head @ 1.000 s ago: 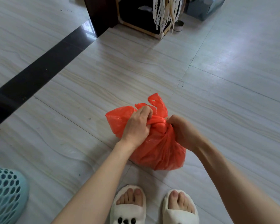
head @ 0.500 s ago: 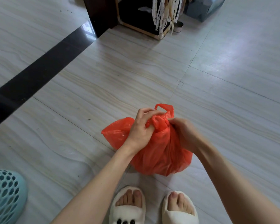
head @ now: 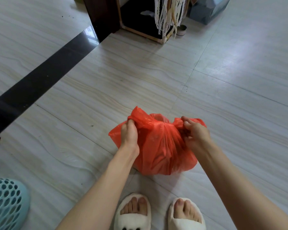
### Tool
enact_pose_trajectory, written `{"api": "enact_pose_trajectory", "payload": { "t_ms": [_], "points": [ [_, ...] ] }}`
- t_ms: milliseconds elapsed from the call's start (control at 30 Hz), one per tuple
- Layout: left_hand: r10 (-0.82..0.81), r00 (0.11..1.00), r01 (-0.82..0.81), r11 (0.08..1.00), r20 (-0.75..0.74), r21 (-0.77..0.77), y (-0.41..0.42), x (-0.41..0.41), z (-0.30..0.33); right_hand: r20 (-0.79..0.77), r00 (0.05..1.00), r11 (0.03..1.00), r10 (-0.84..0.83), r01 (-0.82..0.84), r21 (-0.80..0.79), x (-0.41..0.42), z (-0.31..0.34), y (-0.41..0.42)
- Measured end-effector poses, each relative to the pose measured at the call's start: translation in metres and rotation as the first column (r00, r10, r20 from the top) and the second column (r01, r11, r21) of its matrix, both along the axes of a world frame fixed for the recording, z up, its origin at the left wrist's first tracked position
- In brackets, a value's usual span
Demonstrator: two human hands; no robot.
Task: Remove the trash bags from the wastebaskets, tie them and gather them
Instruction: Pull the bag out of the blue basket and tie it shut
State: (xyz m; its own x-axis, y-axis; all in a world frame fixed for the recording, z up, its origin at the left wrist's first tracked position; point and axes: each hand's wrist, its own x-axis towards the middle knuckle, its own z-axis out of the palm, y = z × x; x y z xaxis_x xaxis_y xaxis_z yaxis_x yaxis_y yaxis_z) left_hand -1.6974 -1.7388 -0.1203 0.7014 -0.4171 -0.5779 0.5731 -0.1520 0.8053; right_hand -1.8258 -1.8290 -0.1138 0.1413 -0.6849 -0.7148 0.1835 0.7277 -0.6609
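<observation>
Two hands: left hand, right hand each grip red trash bag ear.

Trash bag set on floor, just ahead of slippers. Bag gripped at left by left hand, at right by right hand. Wastebasket placed far left. Shelf unit positioned well behind.

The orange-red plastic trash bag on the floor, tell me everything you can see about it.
The thin, crinkled orange-red plastic trash bag sits full and rounded on the pale tiled floor, just ahead of white slippers. Its top is gathered at the middle; the left hand and right hand each grip one end, held apart.
</observation>
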Motion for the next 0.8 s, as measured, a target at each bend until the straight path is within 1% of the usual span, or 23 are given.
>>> {"api": "enact_pose_trajectory", "payload": {
  "t_ms": [67, 167, 267, 333, 400, 467, 500, 567, 600, 700, 733, 800],
  "points": [
    [0.021, 0.999, -0.019, 0.999, -0.043, 0.050, 0.007, 0.004, -0.002, -0.013, 0.997, 0.995, -0.072, 0.073, 0.073, -0.006, -0.006, -0.005],
    [0.081, 0.978, -0.068, 0.995, -0.191, 0.070, 0.014, 0.010, 0.000, -0.064, 0.990, 0.983, -0.123, 0.130, 0.126, -0.015, -0.019, -0.010],
    [0.134, 0.939, -0.110, 0.990, -0.316, 0.092, 0.020, 0.014, 0.001, -0.114, 0.981, 0.976, -0.159, 0.173, 0.132, -0.022, -0.026, -0.010],
    [0.147, 0.926, -0.116, 0.987, -0.349, 0.108, 0.021, 0.016, 0.000, -0.128, 0.976, 0.973, -0.174, 0.191, 0.132, -0.025, -0.028, -0.008],
    [0.115, 0.924, -0.089, 0.992, -0.366, 0.087, 0.022, 0.021, -0.002, -0.129, 0.982, 0.987, -0.137, 0.146, 0.064, -0.026, -0.025, -0.003],
    [0.028, 0.957, -0.012, 0.998, -0.289, 0.057, 0.023, 0.026, -0.007, -0.160, 0.986, 0.997, -0.053, 0.042, -0.071, -0.026, -0.016, 0.004],
    [-0.033, 0.980, 0.046, 0.997, -0.198, 0.060, 0.022, 0.029, -0.010, -0.187, 0.982, 0.990, -0.016, -0.011, -0.141, -0.025, -0.013, 0.006],
    [-0.165, 0.985, 0.168, 0.985, -0.050, 0.049, 0.020, 0.031, -0.011, -0.194, 0.981, 0.968, 0.025, -0.072, -0.239, -0.023, -0.011, 0.006],
    [-0.223, 0.974, 0.224, 0.974, -0.040, 0.018, 0.019, 0.031, -0.008, -0.191, 0.981, 0.958, 0.041, -0.093, -0.270, -0.021, -0.011, 0.006],
    [-0.334, 0.931, 0.314, 0.938, -0.145, -0.148, 0.022, 0.033, -0.005, -0.141, 0.984, 0.951, 0.107, -0.143, -0.274, -0.019, -0.009, 0.010],
    [-0.368, 0.909, 0.322, 0.918, -0.196, -0.229, 0.025, 0.033, 0.000, -0.114, 0.986, 0.956, 0.122, -0.148, -0.255, -0.019, -0.008, 0.012],
    [-0.404, 0.878, 0.285, 0.872, -0.256, -0.398, 0.031, 0.034, 0.002, -0.063, 0.991, 0.968, 0.118, -0.129, -0.218, -0.020, -0.010, 0.012]
  ]
}}
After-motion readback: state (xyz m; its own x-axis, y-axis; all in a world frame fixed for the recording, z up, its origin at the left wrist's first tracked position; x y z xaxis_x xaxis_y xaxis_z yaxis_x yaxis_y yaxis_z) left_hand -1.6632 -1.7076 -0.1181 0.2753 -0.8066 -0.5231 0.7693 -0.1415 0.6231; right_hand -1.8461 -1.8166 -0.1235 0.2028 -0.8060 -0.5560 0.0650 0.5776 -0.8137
